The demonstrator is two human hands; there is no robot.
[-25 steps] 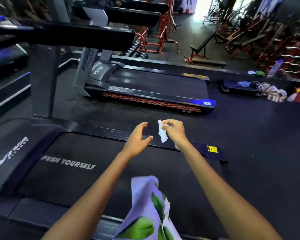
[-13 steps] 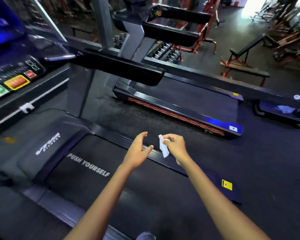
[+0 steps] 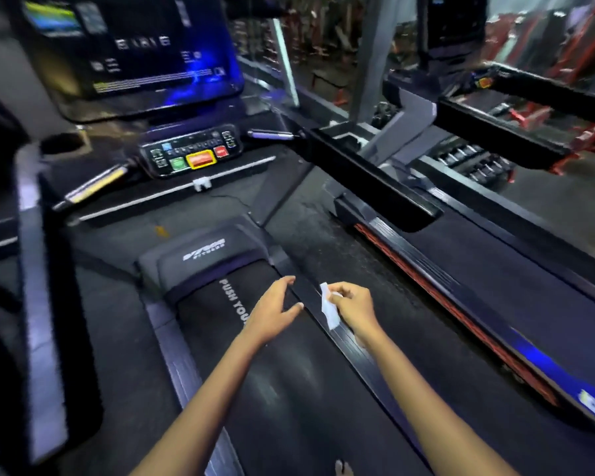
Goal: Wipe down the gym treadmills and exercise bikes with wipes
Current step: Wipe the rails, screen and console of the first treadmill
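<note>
At far left a grey handrail [image 3: 31, 286] runs toward the viewer. Beyond it stands the treadmill [image 3: 272, 389] console, its screen [image 3: 134, 53] lit blue above a button panel [image 3: 191, 154] with green, yellow-framed and red keys. Over the black belt the left hand [image 3: 272, 312] hovers with fingers spread and relaxed, holding nothing. Just beside it, not touching, the right hand [image 3: 352, 309] pinches a small white wipe [image 3: 328, 309] between thumb and fingertips — the wipe hangs above the belt's right side rail. Further right lies a 2nd treadmill [image 3: 495, 286] with a red-edged deck.
</note>
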